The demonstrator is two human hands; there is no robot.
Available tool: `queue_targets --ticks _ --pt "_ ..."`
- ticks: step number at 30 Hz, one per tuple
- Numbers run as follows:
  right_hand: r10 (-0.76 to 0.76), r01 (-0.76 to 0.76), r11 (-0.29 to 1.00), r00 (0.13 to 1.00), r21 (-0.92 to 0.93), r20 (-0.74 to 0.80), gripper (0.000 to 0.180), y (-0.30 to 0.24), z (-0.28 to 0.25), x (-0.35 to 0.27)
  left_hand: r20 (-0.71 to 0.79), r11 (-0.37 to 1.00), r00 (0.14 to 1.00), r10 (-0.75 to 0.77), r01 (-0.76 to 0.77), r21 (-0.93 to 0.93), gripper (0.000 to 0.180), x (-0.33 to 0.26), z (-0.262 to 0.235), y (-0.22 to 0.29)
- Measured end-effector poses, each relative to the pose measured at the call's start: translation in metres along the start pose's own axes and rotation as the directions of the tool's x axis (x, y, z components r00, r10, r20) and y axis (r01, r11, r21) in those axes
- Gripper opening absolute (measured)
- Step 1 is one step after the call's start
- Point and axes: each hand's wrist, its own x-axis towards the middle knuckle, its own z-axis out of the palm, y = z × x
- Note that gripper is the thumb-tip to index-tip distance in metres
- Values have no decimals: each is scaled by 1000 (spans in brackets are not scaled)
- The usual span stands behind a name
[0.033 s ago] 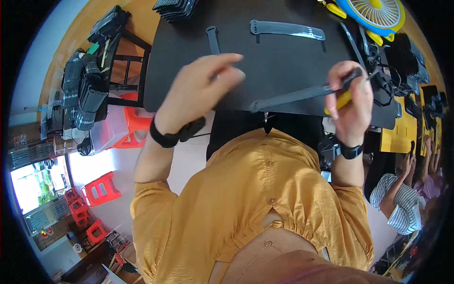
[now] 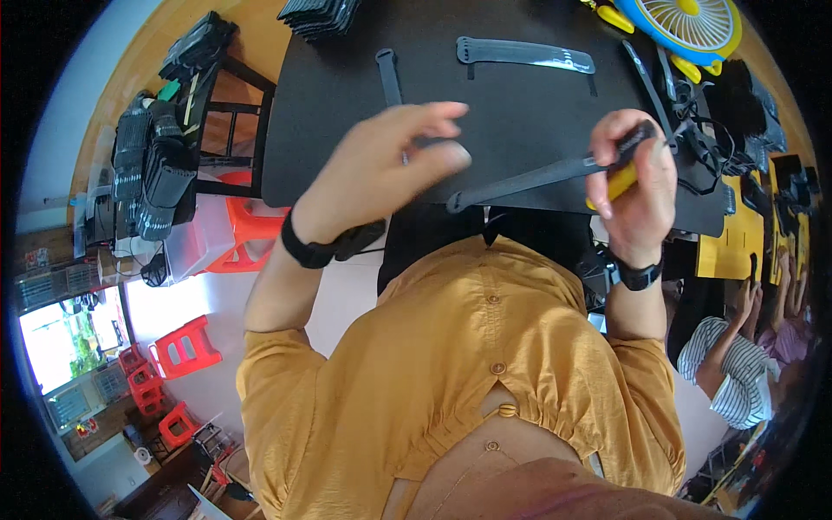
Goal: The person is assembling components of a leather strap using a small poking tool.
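Observation:
My right hand (image 2: 637,186) is closed round a tool with a yellow-and-black handle (image 2: 622,181); its working end is too small to make out. The same hand pinches a dark grey strap (image 2: 529,179), which stretches left along the table's near edge and ends in a rounded tip. My left hand (image 2: 381,169) hovers over the table left of that tip, thumb and fingers apart, not touching the strap. Beyond it lies a short grey strap (image 2: 390,76) with a holed end. A wider grey band (image 2: 524,55) with a glossy printed part lies farther back.
On the black table (image 2: 347,65) stand a stack of black pieces (image 2: 321,13) and a blue-and-yellow fan (image 2: 680,26). Loose straps and cords (image 2: 693,143) lie at the right. Bundled black straps (image 2: 156,165) fill a rack at the left. Two people (image 2: 728,373) sit at the far right.
My left hand has moved a little to the right, toward the strap's free tip. My right hand, still holding the tool and strap, has shifted slightly left.

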Motion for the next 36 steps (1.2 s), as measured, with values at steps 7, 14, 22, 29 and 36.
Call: queue_targets --ticks 7,14,22,29,36 --pt "-16 18 999 999 47 -43 36 3 -16 16 502 867 851 -156 361 -343 30 34 9 4" --pt "100 -339 707 917 -621 -386 27 -7 -73 35 271 867 938 -218 313 -386 20 72 -8 -30" --pt "376 -550 505 834 -665 -404 25 12 -131 91 176 895 919 -352 386 -224 21 136 -5 -83" --pt "406 -618 389 780 -683 -475 22 21 -139 92 130 873 889 -440 457 -173 25 141 3 -96" --pt "407 -669 347 738 -657 -537 19 23 -134 94 171 862 876 -451 477 -173 27 145 5 -98"
